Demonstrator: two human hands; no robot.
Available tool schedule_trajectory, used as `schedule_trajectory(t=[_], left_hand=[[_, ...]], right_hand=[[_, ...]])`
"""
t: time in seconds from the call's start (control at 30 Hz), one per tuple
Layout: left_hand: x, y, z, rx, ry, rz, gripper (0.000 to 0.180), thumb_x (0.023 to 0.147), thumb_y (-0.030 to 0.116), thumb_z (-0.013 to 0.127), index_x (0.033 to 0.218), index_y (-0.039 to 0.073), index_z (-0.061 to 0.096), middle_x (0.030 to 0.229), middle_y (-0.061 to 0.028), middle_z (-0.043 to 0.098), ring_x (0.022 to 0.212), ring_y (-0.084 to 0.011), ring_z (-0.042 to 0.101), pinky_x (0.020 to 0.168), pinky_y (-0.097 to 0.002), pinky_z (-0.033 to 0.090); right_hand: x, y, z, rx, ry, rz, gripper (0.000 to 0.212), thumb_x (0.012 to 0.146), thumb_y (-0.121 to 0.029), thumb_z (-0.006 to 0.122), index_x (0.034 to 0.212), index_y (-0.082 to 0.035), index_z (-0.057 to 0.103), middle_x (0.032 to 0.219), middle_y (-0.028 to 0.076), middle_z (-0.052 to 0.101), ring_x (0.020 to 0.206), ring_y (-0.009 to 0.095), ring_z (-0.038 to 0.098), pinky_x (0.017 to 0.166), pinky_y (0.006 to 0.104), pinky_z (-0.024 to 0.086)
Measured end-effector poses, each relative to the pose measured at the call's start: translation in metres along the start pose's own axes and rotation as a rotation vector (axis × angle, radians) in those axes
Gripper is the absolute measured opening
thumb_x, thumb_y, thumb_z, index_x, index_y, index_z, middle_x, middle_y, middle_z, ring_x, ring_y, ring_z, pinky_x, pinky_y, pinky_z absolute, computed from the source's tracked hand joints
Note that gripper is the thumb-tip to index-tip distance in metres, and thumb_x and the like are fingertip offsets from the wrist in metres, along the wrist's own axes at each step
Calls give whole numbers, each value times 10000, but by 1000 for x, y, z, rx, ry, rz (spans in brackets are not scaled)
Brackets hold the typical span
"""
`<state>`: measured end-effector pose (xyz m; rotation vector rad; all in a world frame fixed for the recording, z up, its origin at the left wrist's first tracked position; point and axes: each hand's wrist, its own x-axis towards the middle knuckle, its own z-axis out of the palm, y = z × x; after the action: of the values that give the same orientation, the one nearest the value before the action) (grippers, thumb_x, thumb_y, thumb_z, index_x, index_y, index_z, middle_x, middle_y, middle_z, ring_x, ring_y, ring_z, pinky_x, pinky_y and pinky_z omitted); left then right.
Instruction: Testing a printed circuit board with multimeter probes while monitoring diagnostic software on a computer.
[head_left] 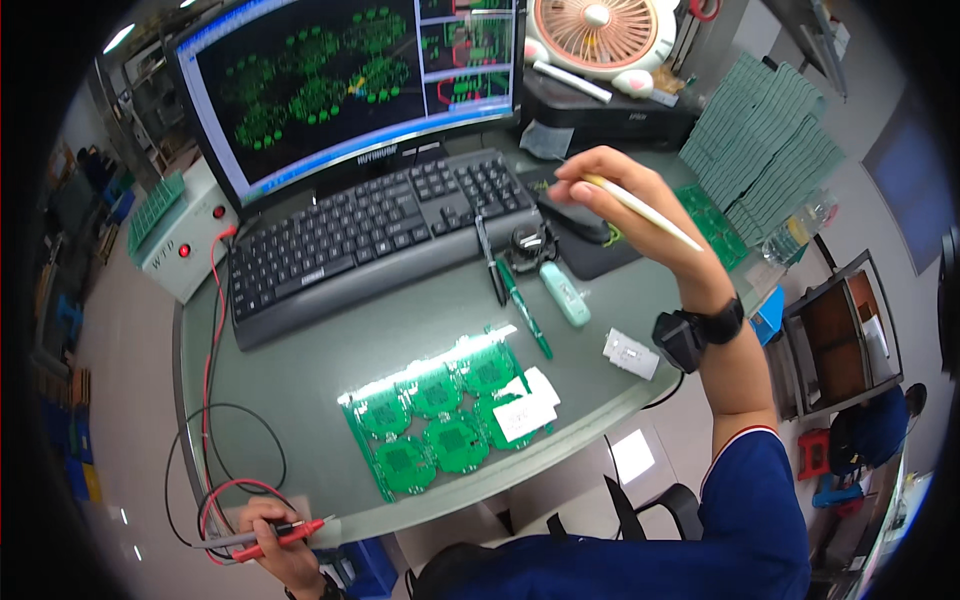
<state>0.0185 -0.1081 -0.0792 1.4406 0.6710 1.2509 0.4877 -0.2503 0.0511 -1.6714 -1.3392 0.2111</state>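
My left hand (285, 567), low at the desk's left front corner, is closed around a red test probe (272, 542). A grey-black test probe (228, 541) lies across the same fingers. Red and black leads loop up from there. My right hand (643, 234) is raised over the right side of the desk, near the mouse (582, 222). It grips a slim, pale yellow pen-like stick (638, 206); its exact kind I cannot tell. A panel of green circuit boards (436, 440) lies flat between my hands at the desk's front, with white paper labels (525, 412) on its right part.
Behind the panel stand a black keyboard (380, 215) and a monitor (320, 90). Pens (525, 310), a mint-coloured oblong item (566, 295) and a small white piece (630, 354) lie nearby. A white box (185, 245) stands left; upright green sheets (755, 140) and a bottle (795, 235) stand right.
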Motion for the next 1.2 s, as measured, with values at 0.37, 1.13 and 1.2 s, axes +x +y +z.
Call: schedule_trajectory(t=[0.37, 1.13, 1.2], left_hand=[[5, 5, -6, -193, -18, -149, 286, 995, 310, 471, 853, 63, 452, 801, -23, 444, 649, -86, 455, 520, -213, 372], [4, 7, -1, -207, -4, -142, 291, 992, 302, 477, 837, 57, 451, 770, -29, 448, 650, -99, 470, 532, -216, 391], [4, 8, -1, -202, -3, -138, 290, 990, 301, 479, 836, 57, 451, 767, -31, 447, 647, -100, 467, 529, -216, 386]], right_hand=[[66, 74, 40, -265, -276, -124, 160, 944, -176, 584, 1020, -36, 603, 917, 134, 693, 876, 313, 672, 768, 385, 508], [75, 91, 58, -502, -134, -66, 204, 942, -308, 574, 949, -105, 591, 830, 103, 670, 874, 332, 635, 750, 454, 461], [75, 93, 60, -574, -181, -13, 199, 938, -312, 578, 937, -113, 589, 840, 99, 662, 894, 326, 621, 776, 459, 434]])
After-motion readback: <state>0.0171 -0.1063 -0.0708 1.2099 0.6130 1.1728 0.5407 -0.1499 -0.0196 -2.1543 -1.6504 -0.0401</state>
